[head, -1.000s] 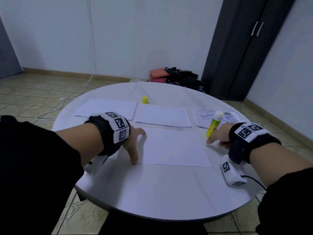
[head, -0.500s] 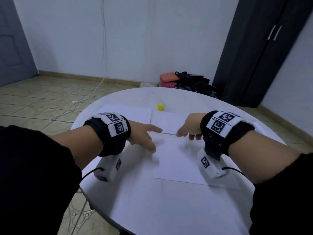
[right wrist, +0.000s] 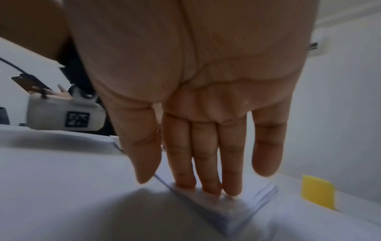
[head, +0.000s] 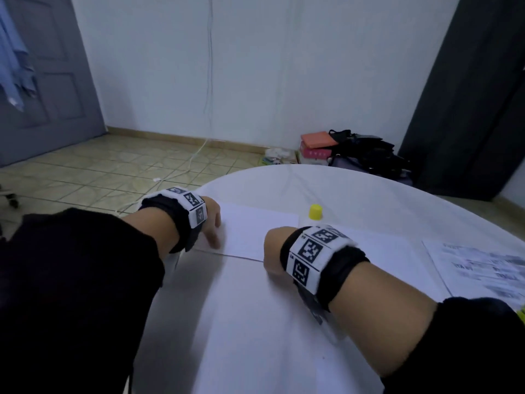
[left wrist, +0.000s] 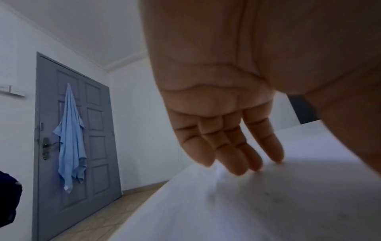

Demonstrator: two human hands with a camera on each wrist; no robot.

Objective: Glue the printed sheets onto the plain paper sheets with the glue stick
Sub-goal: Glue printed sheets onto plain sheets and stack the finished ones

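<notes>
Nearby: yellow cap [head: 315, 211] beside paper stack [right wrist: 230, 210]; printed sheets [head: 483, 265] blurred, right.

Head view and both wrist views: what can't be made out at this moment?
- Right hand, head view: fingers hidden behind the wrist band.
- Glue stick, head view: only a yellow sliver shows past the right sleeve at the frame edge.
- Printed sheets, head view: text blurred, cut off by the right edge.
- Paper stack, right wrist view: sheet count too blurred to tell.
- Left hand, left wrist view: thumb out of sight.
</notes>
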